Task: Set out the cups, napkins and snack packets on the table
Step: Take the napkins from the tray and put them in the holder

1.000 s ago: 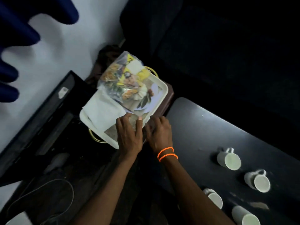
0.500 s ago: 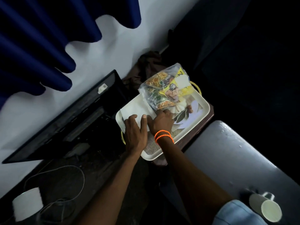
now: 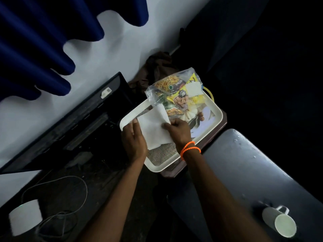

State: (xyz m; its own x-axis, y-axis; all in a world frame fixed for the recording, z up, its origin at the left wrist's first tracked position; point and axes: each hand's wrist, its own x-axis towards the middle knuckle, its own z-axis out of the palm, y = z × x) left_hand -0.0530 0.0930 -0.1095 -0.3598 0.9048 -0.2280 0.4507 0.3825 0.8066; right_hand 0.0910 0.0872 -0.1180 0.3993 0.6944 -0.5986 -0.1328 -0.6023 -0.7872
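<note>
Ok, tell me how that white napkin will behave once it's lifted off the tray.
The napkin will probably flop: its top corner already curls up where the right hand pinches it. It looks thin and light, so the left hand likely helps steady it. It may drift or unfold if moved fast.

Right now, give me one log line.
stage: napkins | hands: left and right lifting napkin over tray | snack bag: on tray

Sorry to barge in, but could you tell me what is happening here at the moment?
A person is taking a white napkin from a cream tray, both hands on it: the left hand at its edge, the right hand pinching it. A clear bag of snack packets remains on the tray. One cup stands on the dark table.
</note>
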